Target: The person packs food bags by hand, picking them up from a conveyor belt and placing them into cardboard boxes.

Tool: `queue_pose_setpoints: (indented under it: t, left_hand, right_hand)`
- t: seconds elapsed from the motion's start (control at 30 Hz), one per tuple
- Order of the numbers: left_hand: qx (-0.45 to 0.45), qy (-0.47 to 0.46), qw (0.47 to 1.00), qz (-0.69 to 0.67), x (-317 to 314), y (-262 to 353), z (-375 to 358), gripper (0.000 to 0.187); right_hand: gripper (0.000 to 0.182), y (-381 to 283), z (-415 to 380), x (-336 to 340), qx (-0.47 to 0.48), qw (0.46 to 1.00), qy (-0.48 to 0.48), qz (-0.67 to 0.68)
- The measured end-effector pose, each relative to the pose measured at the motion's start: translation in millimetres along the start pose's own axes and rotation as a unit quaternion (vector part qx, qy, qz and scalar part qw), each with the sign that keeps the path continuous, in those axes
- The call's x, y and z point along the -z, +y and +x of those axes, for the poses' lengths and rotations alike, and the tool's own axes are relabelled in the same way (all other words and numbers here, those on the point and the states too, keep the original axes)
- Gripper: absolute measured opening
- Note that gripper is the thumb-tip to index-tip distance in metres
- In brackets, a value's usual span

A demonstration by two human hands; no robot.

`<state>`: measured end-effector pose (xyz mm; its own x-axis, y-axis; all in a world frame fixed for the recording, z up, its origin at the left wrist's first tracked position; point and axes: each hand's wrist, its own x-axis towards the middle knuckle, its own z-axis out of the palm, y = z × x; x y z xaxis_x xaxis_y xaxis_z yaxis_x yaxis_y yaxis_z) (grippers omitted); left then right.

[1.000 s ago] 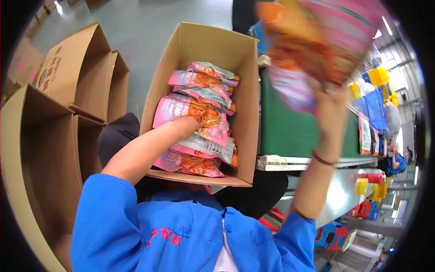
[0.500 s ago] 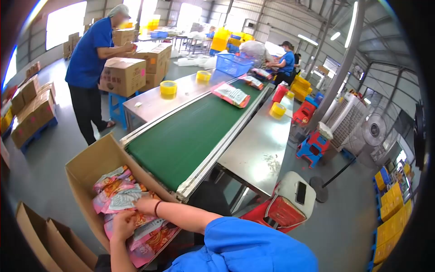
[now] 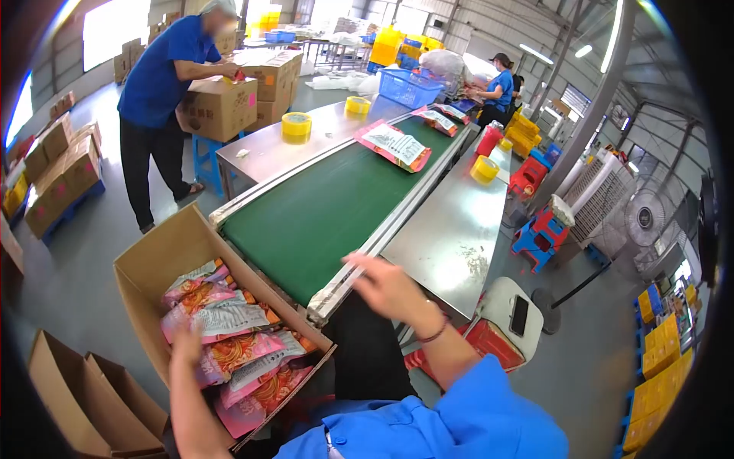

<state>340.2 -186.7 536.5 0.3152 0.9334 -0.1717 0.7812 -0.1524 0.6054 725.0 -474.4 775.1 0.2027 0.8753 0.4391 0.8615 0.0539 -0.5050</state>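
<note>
In the head view, an open cardboard box (image 3: 157, 256) holds several pink-and-orange food packets (image 3: 237, 356) with white-and-grey backs, overlapping one another. My left hand (image 3: 186, 348) is over the packets at the box's left side; motion smears its fingers. Over the near right edge of the green conveyor belt (image 3: 306, 218), my right hand (image 3: 388, 289) is open with nothing in it. Farther up the belt lies a pink-and-white packet (image 3: 392, 145), and two more packets (image 3: 434, 120) lie beyond it.
Yellow tape rolls (image 3: 297, 128) stand on the metal table (image 3: 256, 153) left of the belt. A blue crate (image 3: 409, 88) is at the far end. Two flattened-looking open cartons (image 3: 84, 398) stand at lower left. One co-worker (image 3: 157, 84) handles a carton (image 3: 218, 107); another (image 3: 497, 92) works behind.
My right hand has left the packets in the box and moved right, over the belt's edge. My left hand has shifted slightly left and up. The left co-worker now leans over the carton.
</note>
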Motion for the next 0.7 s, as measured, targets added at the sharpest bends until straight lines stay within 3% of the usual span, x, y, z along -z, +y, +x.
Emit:
queue_pose_setpoints:
  t: [0.07,0.23,0.3,0.33,0.4,0.5,0.6,0.7]
  left_hand:
    - [0.176,-0.08,0.972,0.131,-22.8,34.2,-63.4,0.079]
    - [0.172,-0.08,0.977,0.095,-26.3,27.0,-59.8,0.078]
    - [0.162,-0.059,0.978,0.117,-31.3,32.5,-66.2,0.077]
    - [0.164,-0.035,0.977,0.132,-31.6,36.5,-69.7,0.076]
    - [0.176,-0.03,0.973,0.144,-33.9,45.3,-82.2,0.072]
    - [0.142,0.103,0.977,0.123,-43.8,34.3,-90.4,0.067]
    - [0.129,0.119,0.976,0.131,-55.7,6.6,-75.6,0.069]
    - [0.149,0.095,0.975,0.132,-49.3,19.9,-83.4,0.07]
  right_hand:
    - [0.037,46.1,-14.0,28.7,-0.046,0.987,0.09,-0.123]
    - [0.044,133.5,-50.3,94.7,-0.169,0.947,0.217,-0.165]
    - [0.055,190.5,-73.1,79.4,-0.242,0.863,0.209,-0.391]
    - [0.062,219.9,-95.7,52.4,-0.292,0.865,0.119,-0.389]
    - [0.061,212.9,-101.0,51.1,-0.342,0.884,0.012,-0.318]
    - [0.06,211.2,-104.8,53.9,-0.326,0.895,0.031,-0.303]
    - [0.056,210.7,-106.0,54.3,-0.321,0.894,0.06,-0.306]
    - [0.057,207.1,-106.9,58.6,-0.318,0.894,0.062,-0.308]
